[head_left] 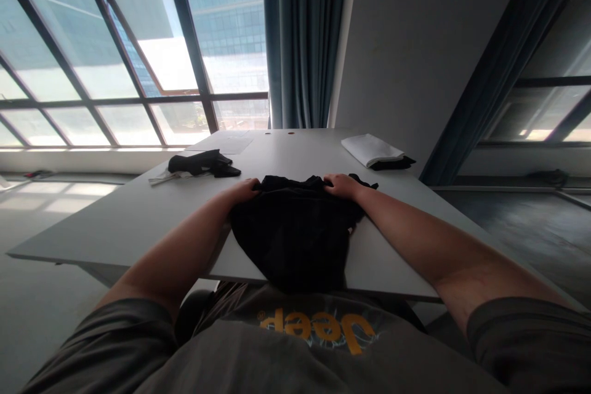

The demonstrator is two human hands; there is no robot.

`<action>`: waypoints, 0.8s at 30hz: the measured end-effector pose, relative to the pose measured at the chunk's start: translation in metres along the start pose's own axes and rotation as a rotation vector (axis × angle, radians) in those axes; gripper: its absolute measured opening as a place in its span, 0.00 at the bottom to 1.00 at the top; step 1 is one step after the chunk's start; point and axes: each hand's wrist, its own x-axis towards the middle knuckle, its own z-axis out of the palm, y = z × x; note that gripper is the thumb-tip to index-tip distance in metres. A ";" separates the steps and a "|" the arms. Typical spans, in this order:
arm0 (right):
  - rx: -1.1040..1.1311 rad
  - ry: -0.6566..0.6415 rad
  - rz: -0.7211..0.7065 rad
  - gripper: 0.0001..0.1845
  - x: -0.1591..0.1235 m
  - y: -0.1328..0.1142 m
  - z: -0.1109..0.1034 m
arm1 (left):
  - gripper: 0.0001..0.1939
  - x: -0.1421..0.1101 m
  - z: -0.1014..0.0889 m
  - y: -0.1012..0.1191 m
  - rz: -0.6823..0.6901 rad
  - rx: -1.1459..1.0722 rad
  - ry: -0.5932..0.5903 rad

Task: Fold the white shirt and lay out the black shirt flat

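A black garment (295, 234) lies spread on the white table (286, 154) in front of me, its lower part reaching the table's near edge. Its exact kind I cannot make out. My left hand (245, 189) is closed on the garment's far left corner. At the far right corner, my right hand (340, 186) grips the same cloth, fingers curled over it. Between the two hands the far edge looks slightly bunched. A bit of black fabric (367, 181) sticks out beyond my right hand.
Crumpled black and white cloths (201, 163) lie at the table's left. A folded white cloth (373, 151) rests over a black one at the right. A flat sheet (224, 143) is at the far left. Beyond the table hang blue curtains (302, 43) beside large windows (152, 31).
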 end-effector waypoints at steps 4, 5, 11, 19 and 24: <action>0.007 0.005 -0.006 0.16 0.001 0.001 0.001 | 0.19 0.003 0.003 -0.004 -0.002 0.002 -0.003; 0.010 0.006 -0.005 0.15 0.001 0.001 0.001 | 0.19 0.004 0.004 -0.005 0.002 0.002 -0.003; 0.020 0.003 -0.005 0.16 0.002 0.003 0.002 | 0.19 0.007 0.007 -0.009 0.021 0.000 0.003; 0.013 0.008 -0.009 0.16 0.002 0.001 0.002 | 0.20 0.011 0.009 -0.013 0.028 0.006 -0.007; 0.008 0.010 -0.007 0.16 0.001 0.001 0.001 | 0.19 0.011 0.010 -0.012 0.017 0.009 -0.005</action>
